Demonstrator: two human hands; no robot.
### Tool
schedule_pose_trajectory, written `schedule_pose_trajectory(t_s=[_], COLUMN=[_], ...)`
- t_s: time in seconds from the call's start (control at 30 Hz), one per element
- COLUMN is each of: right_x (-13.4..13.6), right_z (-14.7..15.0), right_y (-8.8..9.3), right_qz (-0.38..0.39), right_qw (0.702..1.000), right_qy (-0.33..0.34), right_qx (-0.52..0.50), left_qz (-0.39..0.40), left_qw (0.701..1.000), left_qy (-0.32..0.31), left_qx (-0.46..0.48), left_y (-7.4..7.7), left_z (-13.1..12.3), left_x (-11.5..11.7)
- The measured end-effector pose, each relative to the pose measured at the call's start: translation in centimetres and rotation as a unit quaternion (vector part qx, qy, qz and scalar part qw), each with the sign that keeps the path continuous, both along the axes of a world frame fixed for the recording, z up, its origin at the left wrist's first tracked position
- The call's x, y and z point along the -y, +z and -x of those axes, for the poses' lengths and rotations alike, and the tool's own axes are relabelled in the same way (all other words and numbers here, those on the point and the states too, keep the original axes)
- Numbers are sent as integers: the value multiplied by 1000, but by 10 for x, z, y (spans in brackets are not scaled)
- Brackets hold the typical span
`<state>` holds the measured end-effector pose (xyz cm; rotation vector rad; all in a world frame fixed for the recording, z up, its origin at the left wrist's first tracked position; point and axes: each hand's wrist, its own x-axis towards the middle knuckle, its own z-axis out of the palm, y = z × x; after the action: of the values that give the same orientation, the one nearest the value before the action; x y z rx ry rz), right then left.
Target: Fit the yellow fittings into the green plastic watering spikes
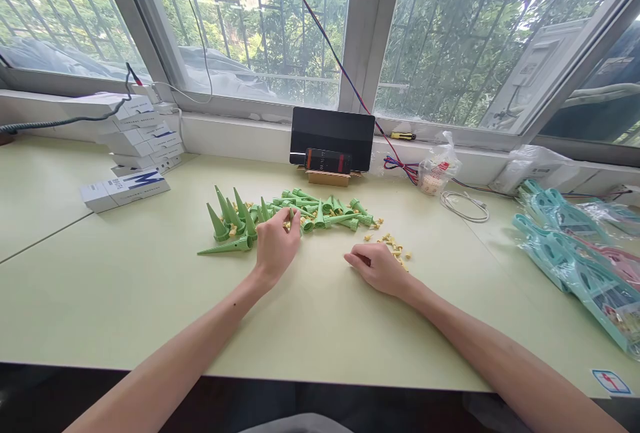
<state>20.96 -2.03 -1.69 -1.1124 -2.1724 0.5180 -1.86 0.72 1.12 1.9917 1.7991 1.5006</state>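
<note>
My left hand (279, 243) is closed in a pinch on a green plastic spike (292, 214), at the front edge of a pile of such hollow cones (345, 205). Several more cones stand point up (219, 221) to the left of this hand, and one cone lies on its side (227, 246) in front of them. My right hand (383, 268) rests on the table with its fingers curled. What those fingers hold, if anything, is hidden. Small yellow plastic pieces (395, 246) lie scattered just behind the right hand, and others show among the green cones.
At the back of the pale table (310, 326), a phone (327, 161) leans before a dark tablet (333, 133). White boxes (145, 136) are stacked at left. A plastic bag (437, 170), a coiled white cable (464, 208) and wrapped teal items (575, 260) lie at right.
</note>
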Motion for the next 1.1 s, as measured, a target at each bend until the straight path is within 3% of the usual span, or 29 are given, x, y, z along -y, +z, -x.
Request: schedule_pose_trajectory(t_s=[0.63,1.1], right_x=[0,1], right_z=[0,0], right_y=[0,1], right_qz=[3,5], right_qw=[1000,1000], right_qy=[1,1], right_qx=[5,7], left_qz=[36,-4], left_qw=[999,1000], left_qy=[-11,1], left_qx=[7,-15], left_y=[0,-1], left_z=[3,5], left_x=[-1,-3])
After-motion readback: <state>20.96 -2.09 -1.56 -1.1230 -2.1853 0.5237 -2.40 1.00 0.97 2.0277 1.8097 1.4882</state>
